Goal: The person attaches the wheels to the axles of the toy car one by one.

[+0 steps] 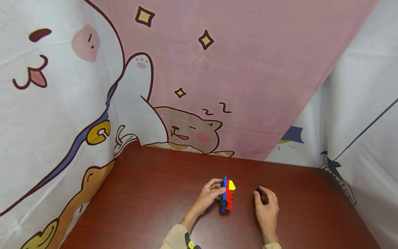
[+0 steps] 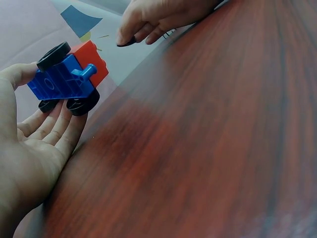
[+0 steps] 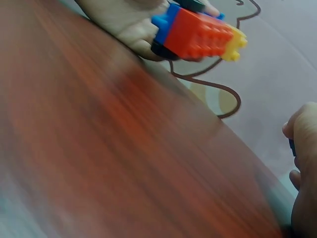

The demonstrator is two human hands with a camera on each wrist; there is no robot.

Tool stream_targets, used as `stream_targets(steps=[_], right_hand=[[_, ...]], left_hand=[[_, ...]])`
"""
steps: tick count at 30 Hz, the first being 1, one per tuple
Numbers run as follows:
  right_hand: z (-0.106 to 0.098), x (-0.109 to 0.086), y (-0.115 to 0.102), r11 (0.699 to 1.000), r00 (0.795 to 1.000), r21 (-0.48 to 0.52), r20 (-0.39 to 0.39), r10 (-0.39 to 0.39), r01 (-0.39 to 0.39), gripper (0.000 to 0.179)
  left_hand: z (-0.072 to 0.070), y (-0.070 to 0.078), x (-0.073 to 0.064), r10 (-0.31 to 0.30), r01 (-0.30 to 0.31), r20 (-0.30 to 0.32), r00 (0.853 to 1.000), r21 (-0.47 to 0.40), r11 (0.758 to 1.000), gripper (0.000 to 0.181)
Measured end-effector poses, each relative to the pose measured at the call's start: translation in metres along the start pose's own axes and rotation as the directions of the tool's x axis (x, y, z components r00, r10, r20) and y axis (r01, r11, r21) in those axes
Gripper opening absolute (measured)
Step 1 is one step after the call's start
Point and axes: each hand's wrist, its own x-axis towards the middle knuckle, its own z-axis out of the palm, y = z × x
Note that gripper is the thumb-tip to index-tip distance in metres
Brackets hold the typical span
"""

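Note:
My left hand grips a building-block toy car, tipped on its side above the table. Its base is blue, with red studded bricks and a yellow brick at one end. In the left wrist view, the blue underside faces the camera and several black wheels show around it; thumb and fingers hold the car at its edges. To the right of the car, my right hand pinches a small black piece between thumb and fingers. Most of that piece is hidden by the fingers.
Both hands are over a dark reddish-brown wooden table. A pink and white cloth with cartoon animals hangs behind the table's far edge and along both sides.

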Motion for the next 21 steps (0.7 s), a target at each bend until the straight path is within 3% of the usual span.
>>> stream_targets(steps=[11,21], right_hand=[[0.025,-0.016,-0.02,0.991,0.996,0.111,0.035,-0.082,0.077,0.03],[0.041,-0.026,-0.038,0.951,0.99,0.285,0.034,-0.135,0.12,0.032]], left_hand=[[0.001,0.002,-0.002,0.003,-0.003,-0.009,1.0,-0.007,1.0,0.043],[0.0,0.0,-0.001,0.01,-0.01,-0.006,1.0,0.001,1.0,0.044]])
